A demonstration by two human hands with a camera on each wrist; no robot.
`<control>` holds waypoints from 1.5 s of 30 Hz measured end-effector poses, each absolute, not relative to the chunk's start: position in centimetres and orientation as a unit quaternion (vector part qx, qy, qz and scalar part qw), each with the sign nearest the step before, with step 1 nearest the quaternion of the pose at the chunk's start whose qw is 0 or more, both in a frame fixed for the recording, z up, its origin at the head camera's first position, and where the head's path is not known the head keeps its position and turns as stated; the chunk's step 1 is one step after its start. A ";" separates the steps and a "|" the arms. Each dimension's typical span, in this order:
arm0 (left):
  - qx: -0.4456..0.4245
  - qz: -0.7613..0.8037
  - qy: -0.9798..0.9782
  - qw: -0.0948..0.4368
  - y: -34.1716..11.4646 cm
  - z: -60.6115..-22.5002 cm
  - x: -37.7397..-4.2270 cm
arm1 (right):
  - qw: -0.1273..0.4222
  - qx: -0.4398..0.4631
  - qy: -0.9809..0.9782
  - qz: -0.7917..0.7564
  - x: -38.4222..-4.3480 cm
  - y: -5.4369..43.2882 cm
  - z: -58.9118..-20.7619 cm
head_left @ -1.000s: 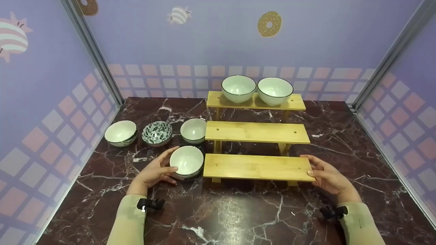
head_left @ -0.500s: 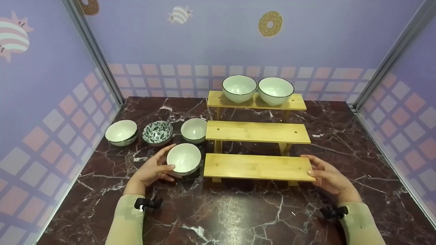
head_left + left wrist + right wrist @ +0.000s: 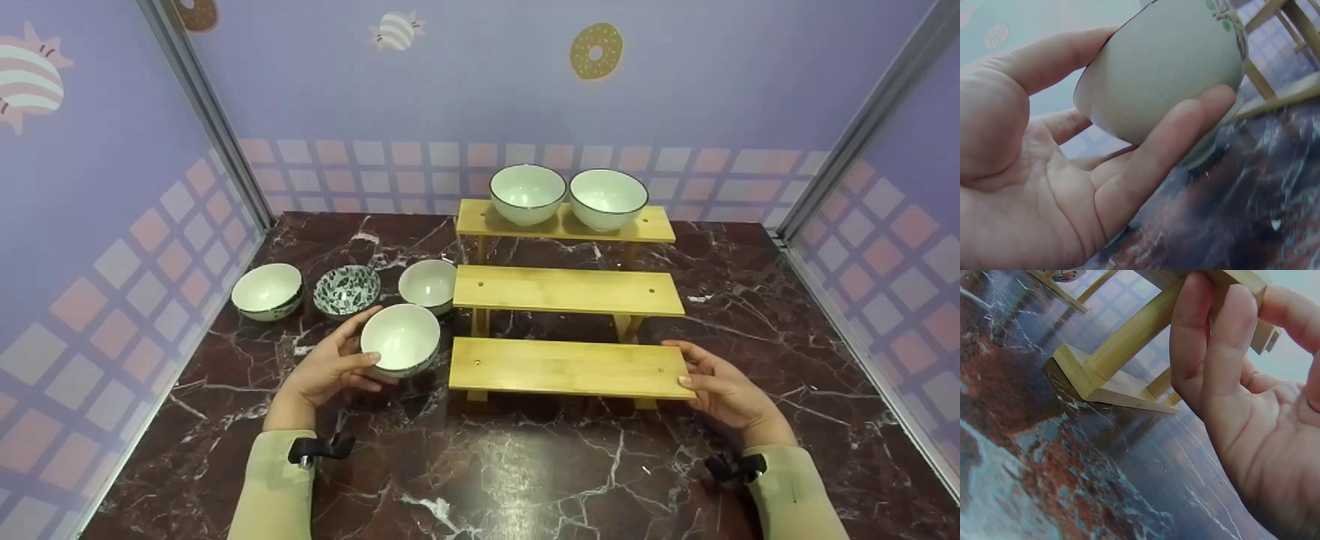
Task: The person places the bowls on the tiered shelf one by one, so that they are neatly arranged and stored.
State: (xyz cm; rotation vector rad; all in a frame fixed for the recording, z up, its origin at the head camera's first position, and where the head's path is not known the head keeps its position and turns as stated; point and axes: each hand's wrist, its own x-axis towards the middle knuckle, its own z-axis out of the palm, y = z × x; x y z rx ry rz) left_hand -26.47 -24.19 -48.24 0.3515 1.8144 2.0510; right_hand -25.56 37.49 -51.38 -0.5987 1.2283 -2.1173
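My left hand (image 3: pixel 328 369) holds a round bowl (image 3: pixel 400 339), white inside, with the thumb over its rim and the fingers around its side and underneath. In the left wrist view the bowl's pale outer wall (image 3: pixel 1162 73) carries a small leaf pattern, and it is tilted above the marble top. My right hand (image 3: pixel 721 386) grips the right end of the lowest board (image 3: pixel 570 367) of a three-step wooden rack, thumb on top and fingers beneath. From the right wrist view, the rack's round leg (image 3: pixel 1134 329) and foot rail (image 3: pixel 1075 374) show beside the fingers.
Two dark-rimmed white bowls, a left one (image 3: pixel 527 195) and a right one (image 3: pixel 607 199), stand on the top board (image 3: pixel 472 219). Left of the rack are stacked bowls (image 3: pixel 267 291), a green-patterned bowl (image 3: pixel 346 291) and a white bowl (image 3: pixel 427 285). The middle board (image 3: pixel 568 289) is bare wood.
The bowl in my left hand has risen and shifted a little left and away from the lowest board. My right hand stays on the board's end.
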 end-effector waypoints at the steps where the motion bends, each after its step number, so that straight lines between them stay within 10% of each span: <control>1: 0.124 0.731 0.645 0.186 -24.1 -48.0 -26.4 | 0.307 -0.227 0.460 -0.801 -25.6 37.5 -51.4; 45: 0.108 0.762 0.614 0.172 -16.6 -40.0 -27.3 | 0.307 -0.235 0.453 -0.803 -25.5 37.5 -51.4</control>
